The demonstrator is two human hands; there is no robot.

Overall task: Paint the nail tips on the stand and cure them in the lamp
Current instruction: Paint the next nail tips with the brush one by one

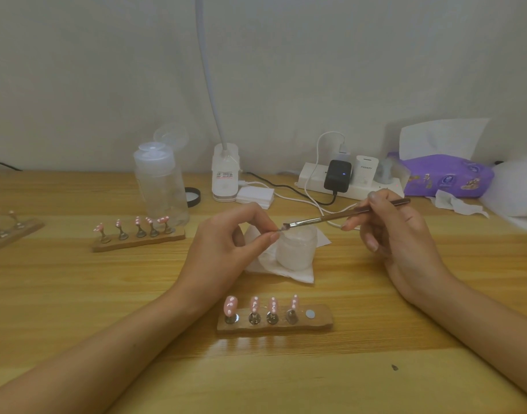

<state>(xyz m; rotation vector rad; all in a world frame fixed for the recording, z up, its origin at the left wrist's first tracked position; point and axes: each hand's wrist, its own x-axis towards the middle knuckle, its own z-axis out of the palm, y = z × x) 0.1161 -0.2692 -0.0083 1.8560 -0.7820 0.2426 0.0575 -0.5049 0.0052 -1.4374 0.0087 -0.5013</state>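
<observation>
Above the jar (296,249), the left hand (226,243) pinches the bristle end of the brush (331,216), and the right hand (396,234) grips its handle. The stand (322,322), bearing four tips (230,306), lies between the forearms, touching neither, well apart from the jar.

Right hand (401,234): holds brush (331,218)
Left hand (226,249): fingers (266,239) pinch brush tip above jar (298,253)
Near stand (323,322): four pink nail tips (230,304)

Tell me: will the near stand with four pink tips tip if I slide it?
Probably not: the stand has a low, flat wooden base, so it should slide. The nail tips sit high on slim pegs; the bare disc suggests pegs detach, so a bump may topple them.
</observation>
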